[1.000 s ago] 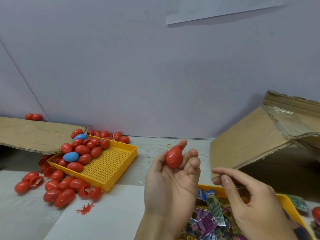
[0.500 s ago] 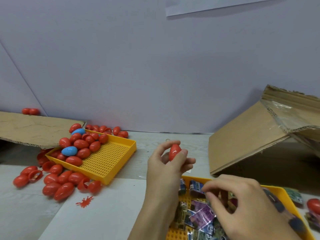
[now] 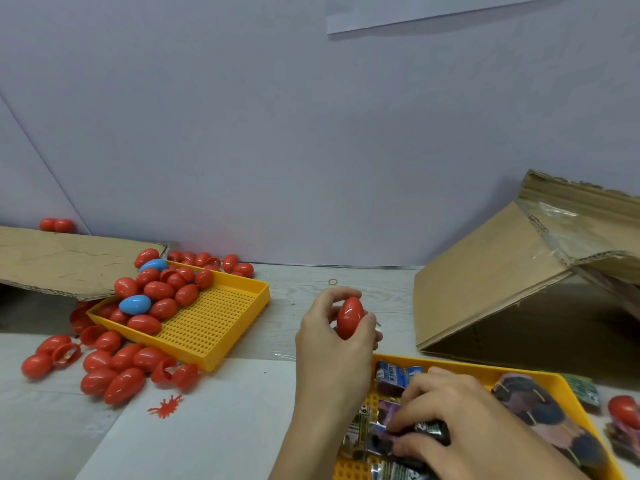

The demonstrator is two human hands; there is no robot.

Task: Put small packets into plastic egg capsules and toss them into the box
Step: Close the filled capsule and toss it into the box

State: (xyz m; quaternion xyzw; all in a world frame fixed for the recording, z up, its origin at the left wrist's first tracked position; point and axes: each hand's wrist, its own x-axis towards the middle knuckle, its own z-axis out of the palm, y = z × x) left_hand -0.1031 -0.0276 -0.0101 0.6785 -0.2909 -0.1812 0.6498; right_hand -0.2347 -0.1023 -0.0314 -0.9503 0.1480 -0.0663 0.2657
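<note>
My left hand [image 3: 329, 341] grips a closed red egg capsule [image 3: 350, 317] above the table's middle, fingers curled round it. My right hand [image 3: 446, 414] reaches down into the near yellow tray [image 3: 478, 369] at the lower right, its fingertips pinching a dark small packet [image 3: 424, 430] among several packets. The big cardboard box [image 3: 502, 292] lies on its side at the right, its opening facing me. A second yellow tray [image 3: 221, 327] at the left holds a heap of red eggs [image 3: 159, 291] and two blue ones.
Several loose red eggs and open halves [image 3: 114, 368] lie on the table left of the trays. A flat cardboard flap [image 3: 69, 261] covers the far left. A red splat toy [image 3: 166, 405] and a rubber band [image 3: 333, 281] lie on the table. Another red egg [image 3: 623, 407] sits at the right edge.
My left hand turned over and lowered with the red egg. My right hand dropped into the near tray and closed its fingers on a packet.
</note>
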